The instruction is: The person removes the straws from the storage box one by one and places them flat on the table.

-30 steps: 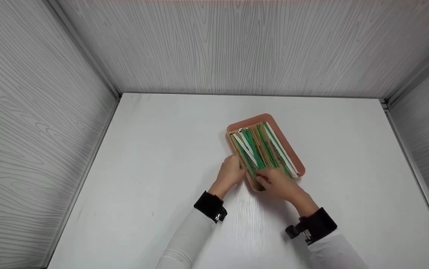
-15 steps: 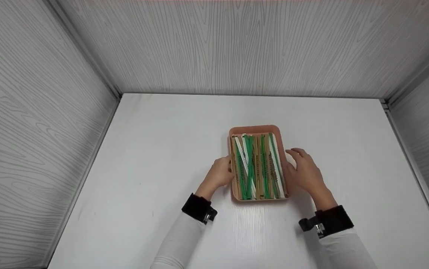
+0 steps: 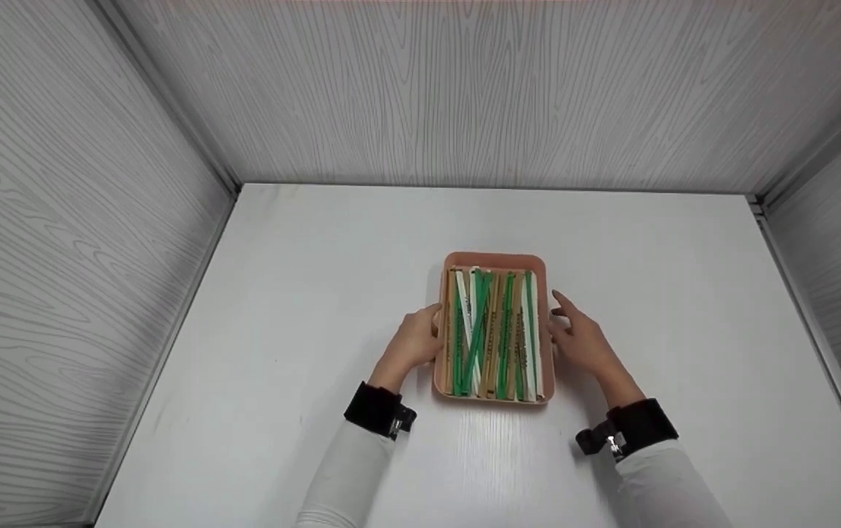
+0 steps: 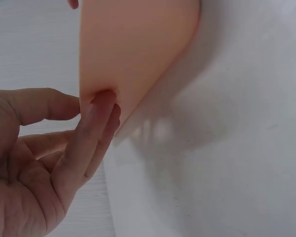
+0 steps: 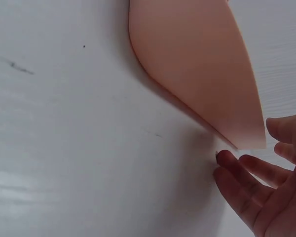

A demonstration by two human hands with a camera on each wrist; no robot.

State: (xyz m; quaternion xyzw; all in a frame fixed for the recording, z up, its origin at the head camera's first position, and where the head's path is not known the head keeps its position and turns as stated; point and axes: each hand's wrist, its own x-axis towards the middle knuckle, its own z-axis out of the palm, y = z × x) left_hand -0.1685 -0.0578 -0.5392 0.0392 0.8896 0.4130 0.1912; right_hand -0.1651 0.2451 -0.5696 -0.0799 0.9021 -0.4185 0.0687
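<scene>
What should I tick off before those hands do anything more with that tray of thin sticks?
1. Tray open side up: ok, its contents show from above.
2. Thin sticks inside the rim: ok, none hangs over the side.
3. Sticks all parallel: not ok, a green stick slants across a white one.
4. Left hand touching the tray: ok, fingertips meet the outer left wall.
5. Right hand holding the opposite wall: not ok, its fingers are apart from it; thumb contact is unclear.
6. Left hand's pressure enough to steady the tray: cannot tell.
</scene>
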